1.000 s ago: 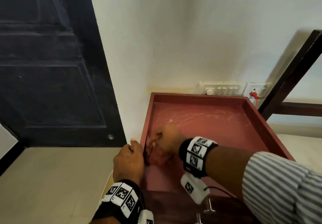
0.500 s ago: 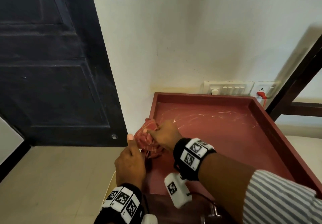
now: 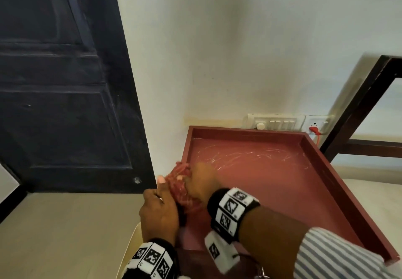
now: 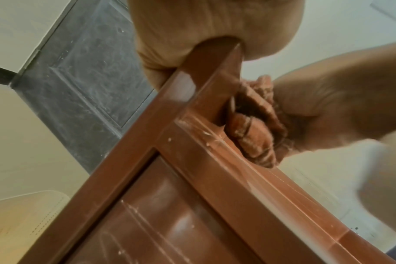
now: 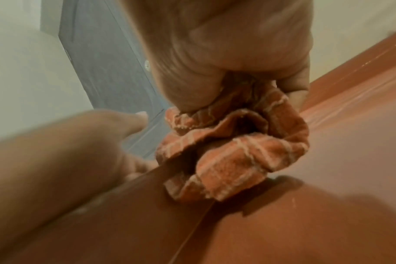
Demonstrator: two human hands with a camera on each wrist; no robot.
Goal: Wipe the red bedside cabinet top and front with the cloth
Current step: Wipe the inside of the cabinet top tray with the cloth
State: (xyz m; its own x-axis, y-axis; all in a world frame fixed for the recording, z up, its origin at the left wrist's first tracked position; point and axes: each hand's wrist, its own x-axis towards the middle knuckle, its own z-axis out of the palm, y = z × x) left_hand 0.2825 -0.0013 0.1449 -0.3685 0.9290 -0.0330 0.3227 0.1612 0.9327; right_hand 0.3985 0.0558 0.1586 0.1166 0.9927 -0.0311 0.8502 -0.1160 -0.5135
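Observation:
The red bedside cabinet [image 3: 272,183] stands against the white wall, its top recessed inside a raised rim. A bunched red checked cloth [image 3: 185,188] sits over the left rim near the front corner. My right hand [image 3: 201,183] grips the cloth [image 5: 235,148] from above. My left hand [image 3: 159,211] holds the cabinet's left rim [image 4: 206,75] just in front of the cloth, thumb pointing up. The left wrist view shows the cabinet front [image 4: 170,223] below, and the cloth [image 4: 255,128] in my right hand [image 4: 332,100].
A dark door [image 3: 56,87] stands left of the cabinet. A switch panel [image 3: 276,122] and a socket with a red plug [image 3: 314,130] sit on the wall behind. A dark bed frame [image 3: 359,109] and a mattress [image 3: 378,202] are on the right. A pale object [image 3: 128,250] lies by the cabinet's left side.
My right hand has brought the cloth up from the cabinet top onto the left rim and slid it a little. My left hand stays on the rim.

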